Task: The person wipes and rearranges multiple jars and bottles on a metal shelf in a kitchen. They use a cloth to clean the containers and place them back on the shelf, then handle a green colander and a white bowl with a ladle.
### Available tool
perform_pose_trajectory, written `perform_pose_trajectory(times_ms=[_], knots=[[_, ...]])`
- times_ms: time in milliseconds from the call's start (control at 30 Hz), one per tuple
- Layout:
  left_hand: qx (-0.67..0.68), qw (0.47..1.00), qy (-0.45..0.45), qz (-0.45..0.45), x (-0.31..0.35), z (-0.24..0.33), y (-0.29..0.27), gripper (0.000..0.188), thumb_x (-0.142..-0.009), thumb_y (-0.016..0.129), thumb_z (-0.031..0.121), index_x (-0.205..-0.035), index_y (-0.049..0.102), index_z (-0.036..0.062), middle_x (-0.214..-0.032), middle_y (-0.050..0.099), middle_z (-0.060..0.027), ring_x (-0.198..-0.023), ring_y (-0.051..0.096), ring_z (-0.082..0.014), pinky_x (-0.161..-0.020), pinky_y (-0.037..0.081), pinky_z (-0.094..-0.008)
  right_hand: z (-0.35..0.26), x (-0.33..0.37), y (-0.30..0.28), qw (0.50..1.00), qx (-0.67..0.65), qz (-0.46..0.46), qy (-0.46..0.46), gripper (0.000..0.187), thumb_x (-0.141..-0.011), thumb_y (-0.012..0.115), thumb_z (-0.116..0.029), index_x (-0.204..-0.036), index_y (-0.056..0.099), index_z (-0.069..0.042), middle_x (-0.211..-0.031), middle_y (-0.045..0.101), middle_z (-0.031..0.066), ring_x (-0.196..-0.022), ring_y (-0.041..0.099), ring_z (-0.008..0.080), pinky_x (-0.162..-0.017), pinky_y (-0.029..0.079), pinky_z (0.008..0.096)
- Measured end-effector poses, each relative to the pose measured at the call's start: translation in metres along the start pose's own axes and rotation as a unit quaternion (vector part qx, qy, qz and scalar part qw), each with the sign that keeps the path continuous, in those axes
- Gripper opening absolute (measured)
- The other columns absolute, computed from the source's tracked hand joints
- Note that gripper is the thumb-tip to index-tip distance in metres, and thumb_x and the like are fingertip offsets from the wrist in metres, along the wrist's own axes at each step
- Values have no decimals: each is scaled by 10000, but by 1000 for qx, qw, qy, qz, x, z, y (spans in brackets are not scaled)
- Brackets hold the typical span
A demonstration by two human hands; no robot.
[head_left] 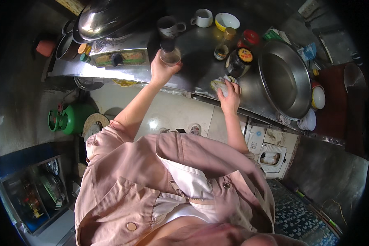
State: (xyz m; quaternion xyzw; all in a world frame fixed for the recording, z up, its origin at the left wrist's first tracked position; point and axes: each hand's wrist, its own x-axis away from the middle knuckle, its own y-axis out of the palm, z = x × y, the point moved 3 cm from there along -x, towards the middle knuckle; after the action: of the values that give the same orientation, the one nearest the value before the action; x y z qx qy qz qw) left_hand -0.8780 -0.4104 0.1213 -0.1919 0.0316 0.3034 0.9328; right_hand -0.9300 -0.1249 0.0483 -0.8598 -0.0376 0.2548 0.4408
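My left hand (161, 73) is closed around a clear glass container (171, 57), raised over the near part of the steel counter. A dark round piece shows just behind its rim; I cannot tell whether it belongs to the container. Near the counter's front edge, my right hand (230, 97) grips a crumpled white and yellow cloth (220, 85), pressed to the surface. Just beyond the cloth is a dark jar (235, 67) with a yellow and red lid. A small jar (221, 52), a tan-capped bottle (228, 36) and a red-lidded jar (249, 38) cluster behind.
A wide steel basin (306, 88) takes up the counter's right side. Along the back are a dark mug (168, 28), a white mug (203, 19) and a yellow-white bowl (227, 22). At left a gas stove (127, 49) carries a large pan (106, 20). A green gas cylinder (76, 118) stands below.
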Motion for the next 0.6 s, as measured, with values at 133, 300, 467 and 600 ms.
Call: perform_pose_trajectory(times_ms=[133, 300, 467, 600], knots=[[74, 996, -36, 24, -19, -12, 22, 586, -603, 812, 151, -1108, 545, 18, -1008, 666, -107, -956, 642, -197, -855, 498, -320, 10, -5, 1, 1000, -4, 20, -12, 423, -736, 720, -258, -1137, 632, -155, -1078, 567, 63, -1001, 526, 309, -870, 457, 412], [70, 997, -8, 7, -42, -23, 40, 684, -622, 831, 168, -1192, 486, 12, -1047, 645, -114, -986, 625, -211, -873, 486, -321, 21, -10, -1, 1000, -4, 25, -19, 429, -730, 723, -271, -1132, 624, -162, -1076, 557, 60, -992, 517, 304, -864, 453, 415], [-30, 988, 83, 130, -1, -6, 43, 844, -618, 886, 236, -1267, 390, 23, -1229, 508, -157, -1124, 521, -250, -928, 439, -365, 28, -4, -9, 1000, -8, 8, -5, 434, -730, 722, -271, -1140, 619, -173, -1059, 550, 52, -1008, 514, 301, -881, 438, 425], [-41, 983, 180, -28, 61, 24, 93, 799, -669, 843, 155, -1307, 376, 38, -1228, 480, -150, -1136, 508, -261, -914, 451, -386, 38, -4, -17, 1000, 15, -17, -3, 459, -752, 710, -256, -1177, 598, -124, -1097, 538, 99, -1017, 509, 328, -879, 443, 424]])
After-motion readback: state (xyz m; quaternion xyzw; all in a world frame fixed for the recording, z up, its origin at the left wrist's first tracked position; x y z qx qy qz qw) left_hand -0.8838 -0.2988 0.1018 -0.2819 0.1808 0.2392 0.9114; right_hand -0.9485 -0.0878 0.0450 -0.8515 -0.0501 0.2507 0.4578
